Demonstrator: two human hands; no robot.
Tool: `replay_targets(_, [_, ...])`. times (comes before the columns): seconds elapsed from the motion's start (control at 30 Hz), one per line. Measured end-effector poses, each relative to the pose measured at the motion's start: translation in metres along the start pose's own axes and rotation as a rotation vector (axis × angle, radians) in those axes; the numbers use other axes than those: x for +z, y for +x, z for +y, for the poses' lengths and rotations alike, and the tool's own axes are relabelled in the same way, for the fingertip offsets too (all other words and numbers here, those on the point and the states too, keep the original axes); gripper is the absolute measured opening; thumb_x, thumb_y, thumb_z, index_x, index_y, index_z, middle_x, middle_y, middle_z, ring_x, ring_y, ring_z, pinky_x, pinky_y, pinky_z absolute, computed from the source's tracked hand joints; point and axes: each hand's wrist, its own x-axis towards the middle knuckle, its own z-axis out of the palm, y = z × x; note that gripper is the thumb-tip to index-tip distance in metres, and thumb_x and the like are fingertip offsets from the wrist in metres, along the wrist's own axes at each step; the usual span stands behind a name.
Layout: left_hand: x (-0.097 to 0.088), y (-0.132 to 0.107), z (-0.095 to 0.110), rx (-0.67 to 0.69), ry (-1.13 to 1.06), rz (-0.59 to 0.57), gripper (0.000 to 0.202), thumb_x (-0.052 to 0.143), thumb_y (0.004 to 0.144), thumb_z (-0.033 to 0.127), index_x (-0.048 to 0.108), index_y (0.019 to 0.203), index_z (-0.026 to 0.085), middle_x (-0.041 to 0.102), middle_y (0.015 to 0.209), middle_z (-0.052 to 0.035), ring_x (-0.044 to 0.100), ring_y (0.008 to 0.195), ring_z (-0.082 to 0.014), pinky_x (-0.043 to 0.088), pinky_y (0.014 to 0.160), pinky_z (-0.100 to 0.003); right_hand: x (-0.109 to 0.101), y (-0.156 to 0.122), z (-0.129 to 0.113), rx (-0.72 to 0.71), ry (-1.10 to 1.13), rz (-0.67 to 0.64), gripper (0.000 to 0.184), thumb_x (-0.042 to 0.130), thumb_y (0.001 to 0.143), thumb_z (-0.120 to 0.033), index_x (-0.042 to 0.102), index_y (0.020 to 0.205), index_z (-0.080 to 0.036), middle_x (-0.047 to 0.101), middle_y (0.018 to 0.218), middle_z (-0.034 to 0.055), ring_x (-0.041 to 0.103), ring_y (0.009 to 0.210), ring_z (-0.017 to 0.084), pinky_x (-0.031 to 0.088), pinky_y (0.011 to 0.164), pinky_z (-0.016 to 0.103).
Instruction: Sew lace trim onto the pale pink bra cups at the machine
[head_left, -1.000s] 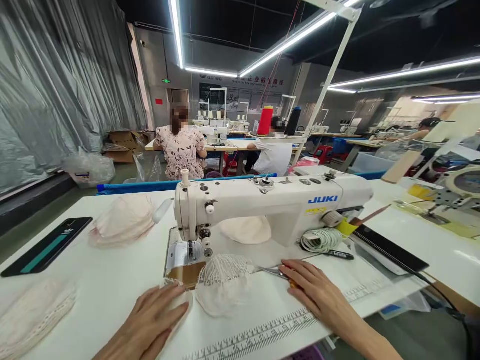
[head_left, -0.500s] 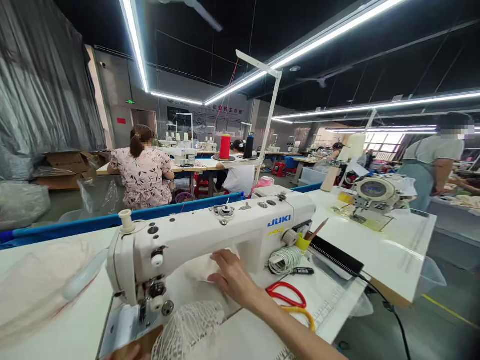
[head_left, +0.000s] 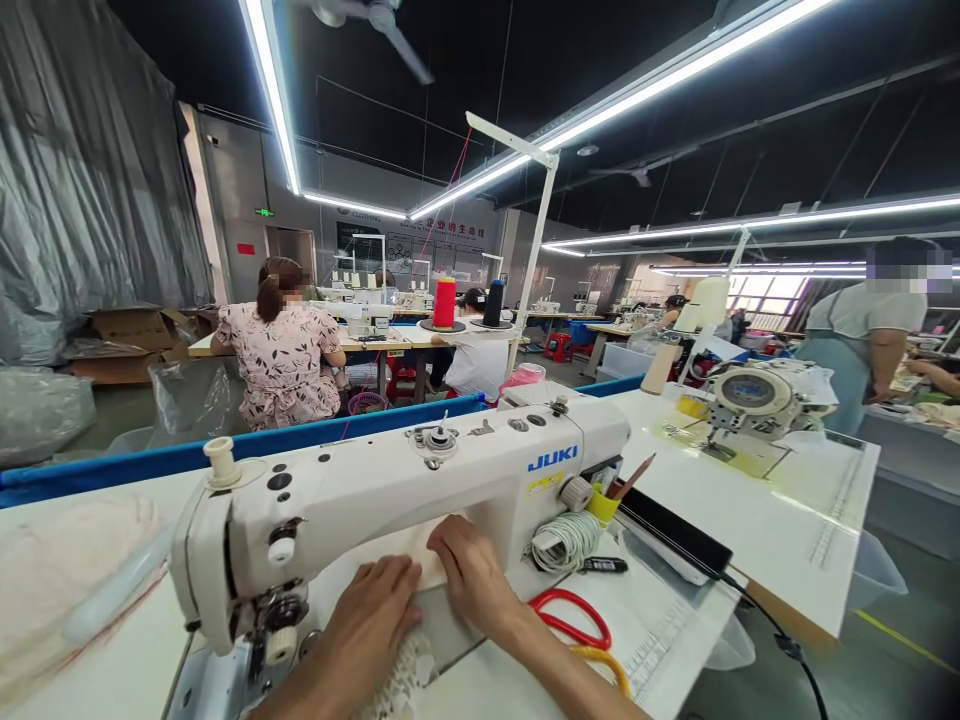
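Observation:
A piece of cream fabric (head_left: 412, 548) lies under the arm of the white JUKI sewing machine (head_left: 420, 460). My left hand (head_left: 367, 615) is at its near left edge, fingers bent and closed on it; the fingertips are partly hidden. Closed on the fabric's right side is my right hand (head_left: 476, 580), in front of the machine's upright column. White netted lace (head_left: 401, 680) hangs below my left hand, partly covered by it. The needle area at the machine's left end stands apart from both hands.
Red-handled scissors (head_left: 574, 615), a yellow handle (head_left: 604, 665), a coiled cord (head_left: 566, 540) and a black marker (head_left: 604, 565) lie right of my right arm. Pale fabric (head_left: 82, 560) is heaped at left. A second machine (head_left: 750, 400) stands at right. Several people work beyond.
My left hand has come up from the lower edge, past the lace, onto the cream fabric beside my right hand. My right hand stays on the fabric. The view has shifted slightly.

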Motion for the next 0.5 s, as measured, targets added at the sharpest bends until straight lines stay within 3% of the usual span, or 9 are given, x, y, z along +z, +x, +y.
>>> replay_targets(0.13, [0.012,0.002,0.003,-0.051,0.014,-0.011,0.046,0.042,0.081,0.003,0.055,0.122,0.016,0.057,0.127,-0.0144,0.053,0.116,-0.0284,0.045,0.095,-0.044,-0.002,-0.006,0.001,-0.017,0.008,-0.038,0.014,0.051,0.089,-0.018,0.055,0.102,-0.018,0.060,0.099,0.0057,0.058,0.084,0.017,0.044,0.073,0.026])
replay_targets(0.23, [0.012,-0.013,0.004,-0.115,0.036,-0.013,0.056,0.046,0.068,-0.001,0.055,0.121,0.013,0.054,0.128,-0.0180,0.048,0.119,-0.0325,0.042,0.096,-0.048,0.008,0.001,0.004,0.015,-0.003,-0.082,0.019,0.067,0.077,-0.022,0.060,0.095,-0.020,0.060,0.099,0.0053,0.060,0.081,0.020,0.042,0.066,0.027])
replay_targets(0.33, [0.006,-0.026,0.004,-0.141,0.025,-0.024,0.057,0.048,0.058,0.000,0.062,0.110,0.015,0.061,0.113,-0.0146,0.056,0.103,-0.0305,0.045,0.088,-0.044,0.018,0.008,0.008,0.057,0.004,-0.088,0.005,0.065,0.077,-0.016,0.061,0.078,-0.019,0.061,0.085,0.0027,0.059,0.074,0.018,0.039,0.061,0.025])
replay_targets(0.4, [0.004,-0.029,0.005,-0.144,-0.001,-0.023,0.054,0.048,0.058,0.001,0.063,0.107,0.019,0.063,0.107,-0.0118,0.057,0.097,-0.0281,0.045,0.085,-0.041,0.020,0.010,0.010,0.068,0.025,-0.065,0.009,0.059,0.081,-0.013,0.061,0.075,-0.019,0.061,0.081,0.0023,0.059,0.072,0.017,0.037,0.060,0.024])
replay_targets(0.5, [0.008,-0.022,0.007,-0.128,-0.066,0.001,0.059,0.048,0.058,0.001,0.061,0.113,0.020,0.060,0.120,-0.0126,0.053,0.109,-0.0292,0.039,0.094,-0.044,0.016,0.009,0.010,0.052,0.070,-0.012,0.014,0.053,0.084,-0.013,0.060,0.074,-0.018,0.061,0.079,0.0035,0.058,0.070,0.017,0.037,0.059,0.024])
